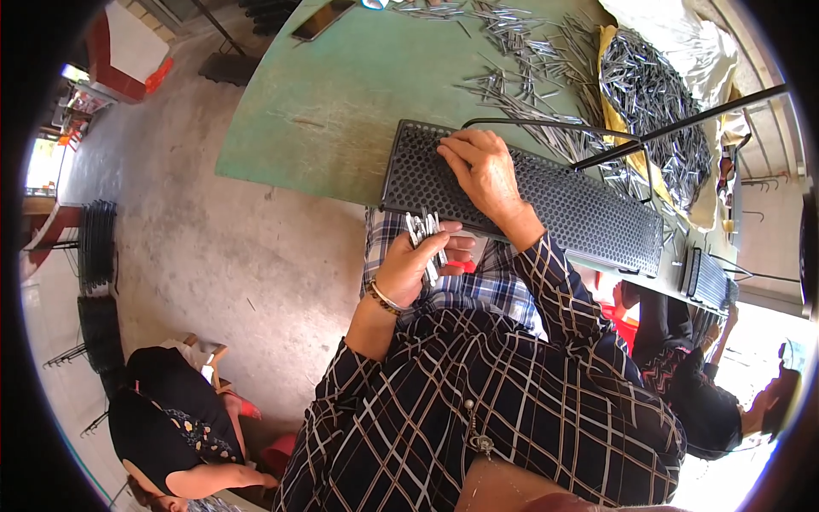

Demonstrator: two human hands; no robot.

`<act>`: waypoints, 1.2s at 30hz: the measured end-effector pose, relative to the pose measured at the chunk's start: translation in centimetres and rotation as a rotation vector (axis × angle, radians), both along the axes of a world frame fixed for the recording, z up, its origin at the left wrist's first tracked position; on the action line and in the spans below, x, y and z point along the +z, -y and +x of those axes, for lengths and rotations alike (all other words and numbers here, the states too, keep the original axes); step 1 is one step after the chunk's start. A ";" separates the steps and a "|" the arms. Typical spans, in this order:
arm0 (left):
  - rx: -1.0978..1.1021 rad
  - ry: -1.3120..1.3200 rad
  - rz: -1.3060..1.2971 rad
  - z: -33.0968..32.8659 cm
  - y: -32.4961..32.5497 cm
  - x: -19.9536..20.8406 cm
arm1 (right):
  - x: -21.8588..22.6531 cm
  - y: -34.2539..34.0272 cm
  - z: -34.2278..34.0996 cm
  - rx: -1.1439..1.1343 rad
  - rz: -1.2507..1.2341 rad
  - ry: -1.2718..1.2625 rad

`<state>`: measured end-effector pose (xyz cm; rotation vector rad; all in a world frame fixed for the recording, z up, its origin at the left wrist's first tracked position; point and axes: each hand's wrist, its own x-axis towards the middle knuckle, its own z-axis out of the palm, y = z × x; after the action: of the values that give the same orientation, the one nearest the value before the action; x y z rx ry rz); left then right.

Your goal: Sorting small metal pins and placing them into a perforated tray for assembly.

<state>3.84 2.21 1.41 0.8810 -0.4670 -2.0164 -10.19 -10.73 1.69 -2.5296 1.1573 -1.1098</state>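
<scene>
A long black perforated metal panel (589,200) lies across the near edge of the green table, with a black rod frame (704,112) rising from its far side. My right hand (493,177) is on the panel toward its left end, fingers bent and drawn together at the holes. Whatever the fingertips hold, if anything, is hidden. Just off the panel's near left edge, my left hand (401,271) is closed palm-up around a bunch of thin silvery metal strips (424,229). Their ends stick out above the thumb and below the palm.
Loose metal strips (520,51) cover the back of the green table (290,111). A sack (653,85) full of strips stands at the right; a phone (324,20) lies far left. Another black rack (706,277) is right. Co-workers sit lower left (175,418) and at right (695,397).
</scene>
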 end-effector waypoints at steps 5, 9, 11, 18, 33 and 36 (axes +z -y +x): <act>0.011 -0.019 -0.004 -0.3 0.0 -0.3 | 0.1 -0.3 0.0 -0.101 -0.020 -0.017; 0.038 -0.100 0.033 -0.3 0.4 -0.3 | 0.0 -0.8 -0.2 -0.044 0.028 -0.048; 0.039 -0.100 0.030 -0.3 0.6 -0.2 | 0.6 -0.9 -0.2 -0.062 -0.019 0.070; 0.035 -0.071 0.008 0.2 0.8 0.4 | 2.8 -3.5 -0.8 0.309 1.105 0.277; 0.333 -0.136 0.118 1.1 0.3 -1.3 | 2.8 -2.5 0.9 0.149 1.004 0.342; 0.318 0.028 0.107 1.4 0.1 -1.3 | 2.3 -0.9 2.4 0.048 0.655 0.513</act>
<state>5.22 2.08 0.16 0.9834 -0.2185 -1.7505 -7.77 -9.85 3.96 -1.6497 1.0729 -1.0523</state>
